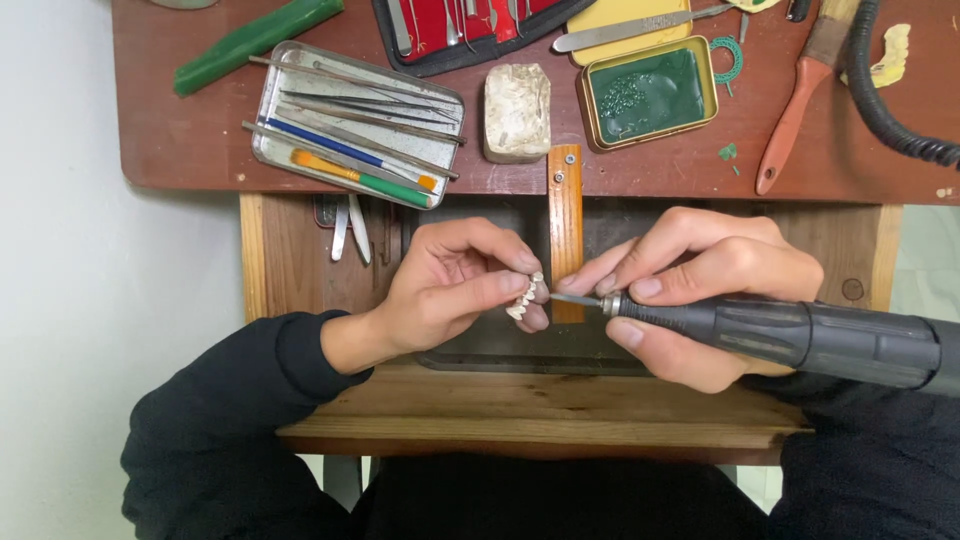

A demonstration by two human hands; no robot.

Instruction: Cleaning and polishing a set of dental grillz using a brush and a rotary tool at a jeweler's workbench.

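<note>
The left hand [450,290] fingers pinch a small whitish row of teeth [525,297], the right hand [690,290] fingers clasp a dark grey rotary handpiece [800,335], its end cut off, an orange wooden peg [566,225] just behind the fingertips.

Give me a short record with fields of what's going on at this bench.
left hand: left hand pinches a small row of white teeth between the fingers
right hand: right hand grips a dark rotary tool, its tip at the teeth
support: orange wooden peg behind the hands
bench top: metal tray of fine tools, plaster cast, tin of green wax, brush
</note>
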